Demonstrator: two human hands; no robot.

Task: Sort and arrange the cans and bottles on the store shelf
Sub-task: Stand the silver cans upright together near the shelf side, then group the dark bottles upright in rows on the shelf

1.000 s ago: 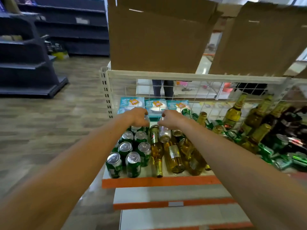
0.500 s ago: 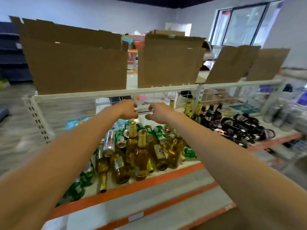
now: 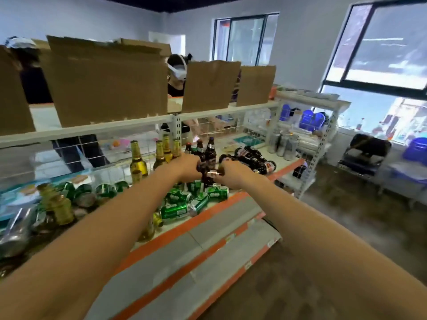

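Both my arms reach over the shelf [image 3: 233,200] with the orange edge. My left hand [image 3: 187,166] and my right hand [image 3: 231,171] are close together, fingers curled round dark brown bottles [image 3: 208,176] standing in the middle of the shelf. Which hand holds which bottle is blurred. Green cans [image 3: 182,204] lie tumbled just in front of the hands. Gold bottles [image 3: 138,163] stand upright to the left. More dark bottles [image 3: 255,160] lie on their sides to the right, and others stand behind my hands [image 3: 210,150].
Silver cans [image 3: 282,144] stand at the shelf's right end. Cardboard panels [image 3: 104,85] stand along the top shelf, with people [image 3: 176,73] behind the wire back. Lower shelf steps [image 3: 196,257] jut toward me. A chair [image 3: 365,155] stands right, by the windows.
The view has swung right along the shelf. My hands left the green cans and gold bottles at the left and now close on dark bottles further right.
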